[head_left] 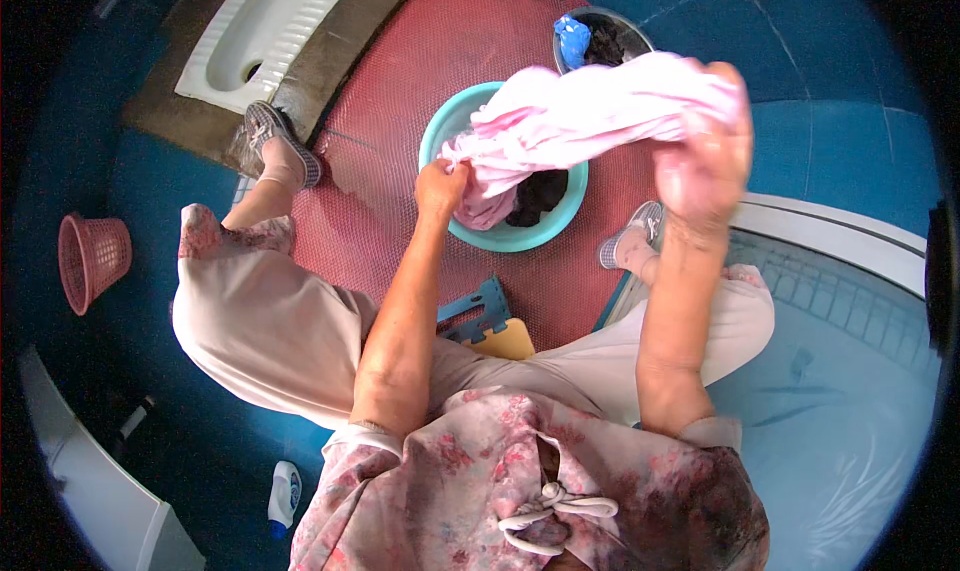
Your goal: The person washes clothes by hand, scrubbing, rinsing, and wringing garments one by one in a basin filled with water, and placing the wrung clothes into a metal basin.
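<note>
A wet pink cloth or garment [590, 111] stretches between my hands above a turquoise basin [570, 206]. At the basin's left side, my left hand [441, 186] is closed on the cloth's lower end. Raised to the right and slightly smeared by motion, my right hand [708, 161] grips the other end in a bunch. Part of the pink fabric hangs down into the basin. Beside it in the basin lies a dark cloth [538, 197]. What lies under the pink fabric is hidden.
The basin stands on a red textured mat [370, 186] between my feet. Behind it is a metal bowl [640, 39] with dark cloth and a blue bag [572, 41]. A squat toilet [235, 46] is at far left, with a pink basket [90, 261] and white bottle [284, 496] nearer.
</note>
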The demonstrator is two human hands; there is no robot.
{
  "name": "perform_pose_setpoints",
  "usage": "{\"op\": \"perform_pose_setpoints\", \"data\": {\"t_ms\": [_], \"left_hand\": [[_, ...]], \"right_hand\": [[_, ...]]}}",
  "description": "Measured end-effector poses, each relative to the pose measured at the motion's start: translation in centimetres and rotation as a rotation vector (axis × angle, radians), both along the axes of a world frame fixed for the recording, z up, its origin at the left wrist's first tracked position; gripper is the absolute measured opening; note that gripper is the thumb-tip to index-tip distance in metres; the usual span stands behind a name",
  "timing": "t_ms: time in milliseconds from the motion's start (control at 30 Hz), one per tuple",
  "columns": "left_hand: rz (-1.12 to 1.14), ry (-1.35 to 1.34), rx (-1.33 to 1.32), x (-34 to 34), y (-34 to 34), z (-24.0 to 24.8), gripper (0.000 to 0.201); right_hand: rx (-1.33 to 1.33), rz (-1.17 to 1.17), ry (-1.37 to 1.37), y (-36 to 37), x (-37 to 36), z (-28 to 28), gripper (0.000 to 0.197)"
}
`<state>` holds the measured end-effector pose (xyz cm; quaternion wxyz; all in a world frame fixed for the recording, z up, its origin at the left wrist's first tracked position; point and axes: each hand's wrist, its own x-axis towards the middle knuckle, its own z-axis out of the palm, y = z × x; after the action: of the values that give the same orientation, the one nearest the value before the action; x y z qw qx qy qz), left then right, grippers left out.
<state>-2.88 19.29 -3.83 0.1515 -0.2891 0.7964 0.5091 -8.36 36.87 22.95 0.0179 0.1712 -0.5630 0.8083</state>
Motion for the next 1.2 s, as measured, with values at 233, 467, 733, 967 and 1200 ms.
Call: {"op": "perform_pose_setpoints", "data": {"t_ms": [233,467,733,967,1200], "left_hand": [[-0.045,0.096,-0.249,0.4,2.3,1.0,0.058],[-0.364,0.202,-0.498,2.8,5.0,-4.7,0.077],[-0.514,-0.018,-0.382,2.4,4.9,-7.6,0.074],[-0.575,-0.307,0.063,-0.8,5.0,-4.1,0.076],[0.540,-0.232,1.296,0.1,3.2,-5.6,0.084]], "right_hand": [[0.929,0.135,0.153,0.3,-2.1,-16.3,0.050],[1.798,0.288,0.198,-2.6,1.6,-28.5,0.066],[1.868,0.270,0.182,-1.8,1.5,-36.2,0.047],[1.552,-0.046,0.252,2.3,-1.7,-40.5,0.044],[0.418,-0.116,-0.733,0.3,-3.0,-31.2,0.026]]}}
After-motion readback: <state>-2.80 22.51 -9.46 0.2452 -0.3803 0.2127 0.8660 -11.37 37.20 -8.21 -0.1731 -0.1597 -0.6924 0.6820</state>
